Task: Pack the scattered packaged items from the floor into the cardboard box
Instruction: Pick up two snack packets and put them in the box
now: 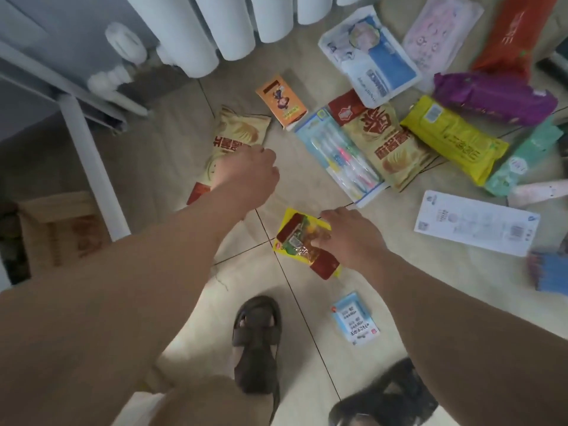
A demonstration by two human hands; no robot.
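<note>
My right hand (350,238) pinches a yellow and red snack packet (302,242) lying on the floor tiles. My left hand (249,172) reaches over the lower part of a beige chip bag (235,135); its fingers curl down and I cannot tell whether they grip the bag. The cardboard box (58,229) stands at the far left, partly behind a white table leg (92,167). Further packets lie to the right: a toothbrush pack (338,155), a second beige chip bag (387,142), a yellow wipes pack (455,139) and a purple pack (491,95).
An orange carton (281,101), a small blue packet (356,318), a white flat pack (473,224), a blue-white pouch (372,56) and a red pack (513,32) lie around. White radiator (239,23) at the top. My sandalled feet (256,339) stand below.
</note>
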